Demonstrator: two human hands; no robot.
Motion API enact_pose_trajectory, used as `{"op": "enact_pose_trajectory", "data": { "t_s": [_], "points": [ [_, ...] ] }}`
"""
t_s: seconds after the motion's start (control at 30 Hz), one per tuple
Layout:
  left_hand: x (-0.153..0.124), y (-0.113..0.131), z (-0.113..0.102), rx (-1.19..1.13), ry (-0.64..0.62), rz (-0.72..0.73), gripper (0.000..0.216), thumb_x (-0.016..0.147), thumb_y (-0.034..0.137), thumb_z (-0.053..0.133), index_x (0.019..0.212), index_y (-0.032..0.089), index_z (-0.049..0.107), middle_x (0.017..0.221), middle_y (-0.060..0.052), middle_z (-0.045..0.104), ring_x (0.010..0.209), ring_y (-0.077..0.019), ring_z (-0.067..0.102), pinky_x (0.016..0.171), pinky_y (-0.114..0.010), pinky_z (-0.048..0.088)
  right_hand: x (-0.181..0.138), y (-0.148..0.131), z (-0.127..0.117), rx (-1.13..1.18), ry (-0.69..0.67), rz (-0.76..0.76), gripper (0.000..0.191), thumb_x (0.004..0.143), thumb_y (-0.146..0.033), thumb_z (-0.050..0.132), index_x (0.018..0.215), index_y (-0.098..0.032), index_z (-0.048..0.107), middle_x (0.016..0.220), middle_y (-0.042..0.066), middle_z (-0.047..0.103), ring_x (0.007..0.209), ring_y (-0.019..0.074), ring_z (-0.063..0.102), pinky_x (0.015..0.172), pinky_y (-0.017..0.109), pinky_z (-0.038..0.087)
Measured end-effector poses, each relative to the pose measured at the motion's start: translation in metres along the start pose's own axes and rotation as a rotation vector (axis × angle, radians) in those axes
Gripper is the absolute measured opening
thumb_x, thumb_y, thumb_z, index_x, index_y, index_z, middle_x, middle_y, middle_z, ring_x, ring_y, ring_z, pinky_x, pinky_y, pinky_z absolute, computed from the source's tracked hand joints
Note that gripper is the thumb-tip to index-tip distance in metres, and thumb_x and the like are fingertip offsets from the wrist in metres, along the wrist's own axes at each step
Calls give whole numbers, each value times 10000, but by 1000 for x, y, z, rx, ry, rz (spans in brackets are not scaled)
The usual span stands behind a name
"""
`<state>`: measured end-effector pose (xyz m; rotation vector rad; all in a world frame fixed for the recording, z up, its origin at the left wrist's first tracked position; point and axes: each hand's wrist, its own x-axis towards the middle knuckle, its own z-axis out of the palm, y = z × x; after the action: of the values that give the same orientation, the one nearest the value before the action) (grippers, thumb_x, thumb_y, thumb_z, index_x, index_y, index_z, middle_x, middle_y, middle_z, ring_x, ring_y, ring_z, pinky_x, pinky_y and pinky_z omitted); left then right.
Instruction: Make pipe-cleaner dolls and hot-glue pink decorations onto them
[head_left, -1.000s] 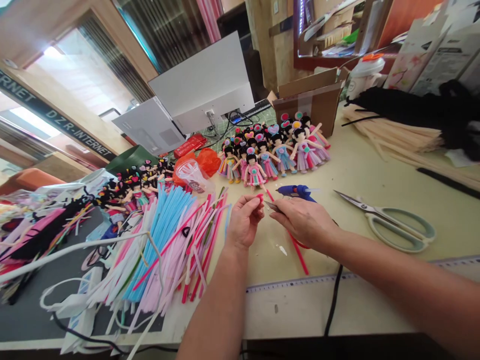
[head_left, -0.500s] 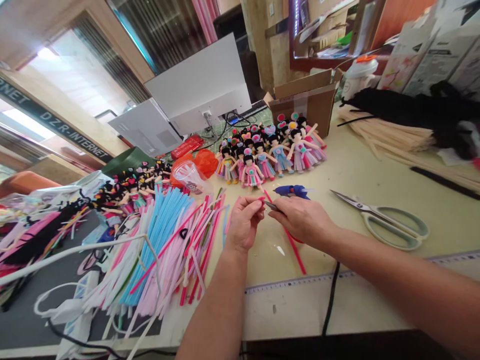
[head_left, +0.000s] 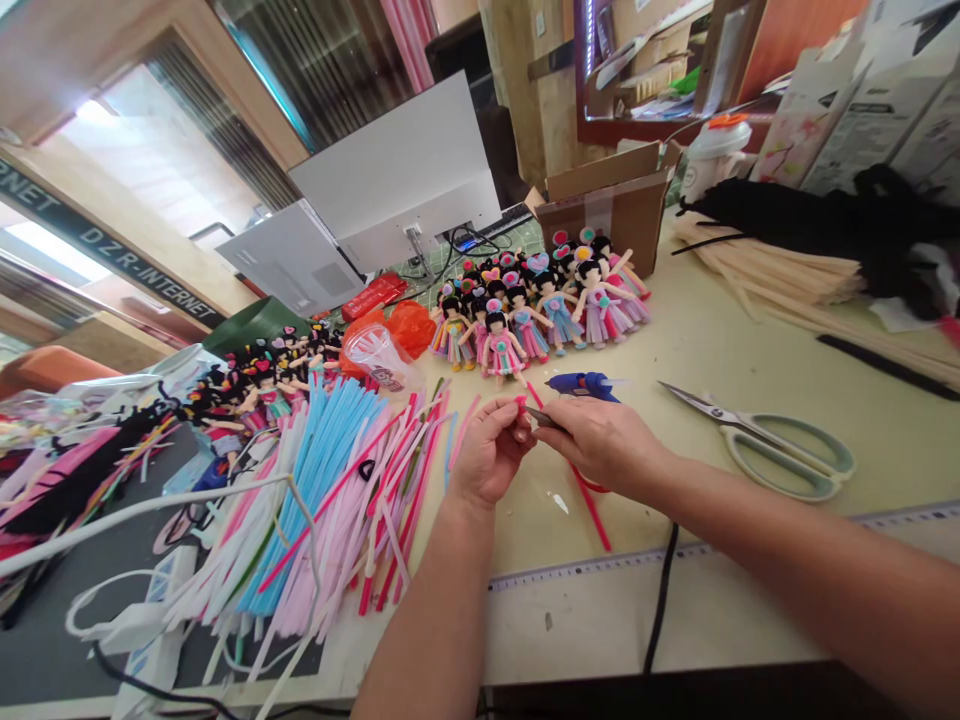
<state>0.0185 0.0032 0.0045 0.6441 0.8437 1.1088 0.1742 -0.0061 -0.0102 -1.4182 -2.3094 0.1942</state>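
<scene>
My left hand [head_left: 491, 450] is closed in a pinch on a small pink-red piece of pipe cleaner [head_left: 520, 402]. My right hand [head_left: 604, 440] is wrapped round pliers [head_left: 544, 419] with dark narrow jaws, and a bit of red handle shows below the palm. The jaw tips point at the pink-red piece and lie close to my left fingertips; whether they touch it I cannot tell. A red pipe cleaner [head_left: 592, 512] lies on the table beneath my right hand. Just beyond that hand is a blue glue gun [head_left: 583, 384].
Open scissors [head_left: 772, 430] lie to the right. Pipe cleaners [head_left: 315, 480] in blue, white, pink and red are heaped at left. Several small dolls [head_left: 540, 310] stand at the back before a cardboard box [head_left: 607, 205]. A measuring tape [head_left: 585, 570] runs along the front edge.
The pink-red piece stands up a little more above my left fingertips, and my left hand has turned slightly. The pliers remain in my right hand, which has barely shifted.
</scene>
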Motion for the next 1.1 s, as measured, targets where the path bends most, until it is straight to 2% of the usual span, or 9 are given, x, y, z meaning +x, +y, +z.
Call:
{"op": "enact_pose_trajectory", "data": {
  "t_s": [0.33, 0.6, 0.73, 0.83, 0.97, 1.1],
  "points": [
    [1, 0, -3, -64, -35, -58, 123, 728, 193, 719, 689, 149, 611, 600, 26, 571, 514, -58, 449, 586, -206, 435, 0, 3, -4, 146, -63, -20, 292, 955, -388, 402, 823, -192, 574, 813, 63, 682, 700, 166, 584, 581, 278, 271],
    [1, 2, -6, -114, -62, -67, 175, 742, 234, 726, 680, 144, 590, 606, 45, 496, 502, -45, 402, 586, -203, 452, 1, 6, -16, 381, -93, -12, 376, 935, -459, 406, 710, -194, 549, 624, 2, 542, 569, 123, 434, 554, 260, 277],
    [-1, 2, -3, -78, -98, -96, 223, 713, 249, 746, 640, 136, 568, 613, 40, 489, 511, -39, 405, 580, -185, 447, 3, 6, -27, 591, -172, 6, 452, 935, -523, 345, 753, -193, 594, 709, 25, 609, 658, 147, 516, 626, 269, 367],
    [-2, 1, -1, -51, -105, -124, 221, 710, 242, 735, 617, 137, 564, 611, 36, 494, 513, -37, 417, 579, -175, 441, 4, 6, -33, 723, -215, -32, 442, 941, -474, 323, 794, -190, 627, 817, 46, 674, 770, 168, 590, 736, 287, 428],
    [-2, 0, -2, -20, -137, -177, 211, 702, 255, 724, 590, 136, 590, 558, 19, 483, 611, -88, 550, 634, -195, 462, 5, 6, -36, 796, -238, -93, 437, 951, -424, 304, 799, -186, 638, 812, 47, 694, 780, 167, 616, 772, 292, 461],
    [-3, 0, -2, -7, -177, -186, 208, 724, 252, 697, 582, 144, 590, 531, 12, 486, 632, -105, 572, 643, -206, 455, 5, 7, -35, 812, -268, -100, 428, 959, -408, 315, 834, -184, 658, 849, 53, 715, 819, 176, 640, 810, 308, 476]
  ]
}}
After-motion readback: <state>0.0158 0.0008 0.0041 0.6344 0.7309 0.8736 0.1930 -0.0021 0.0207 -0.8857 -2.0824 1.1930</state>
